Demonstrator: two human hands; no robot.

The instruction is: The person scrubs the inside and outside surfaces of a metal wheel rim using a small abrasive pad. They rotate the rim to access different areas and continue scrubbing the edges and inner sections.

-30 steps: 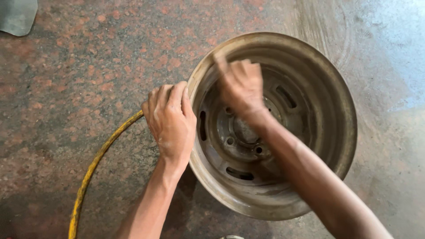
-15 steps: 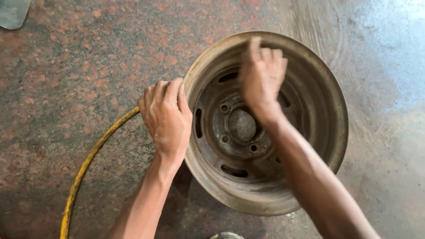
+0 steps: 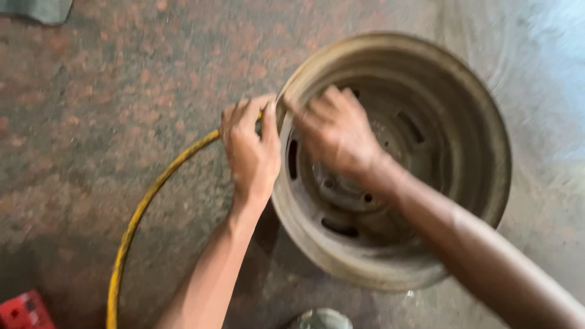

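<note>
A dusty grey steel wheel rim (image 3: 481, 152) lies on a speckled reddish stone floor, its hollow side facing up. My left hand (image 3: 251, 152) sits at the rim's left edge, fingers curled over the end of a curved yellow hose (image 3: 143, 210) where it meets the rim. My right hand (image 3: 338, 131) is inside the rim near its upper left wall, blurred, fingers bent; whether it holds anything I cannot tell. My right forearm crosses the rim from the lower right.
A red object (image 3: 24, 311) pokes in at the bottom left corner. A grey-green rounded thing (image 3: 320, 318) shows at the bottom edge below the rim. A grey cloth-like shape (image 3: 42, 9) lies at the top left.
My right hand has swung from the rim's upper middle down and left toward the left wall. My left hand stays at the rim's edge on the hose. The view has shifted slightly.
</note>
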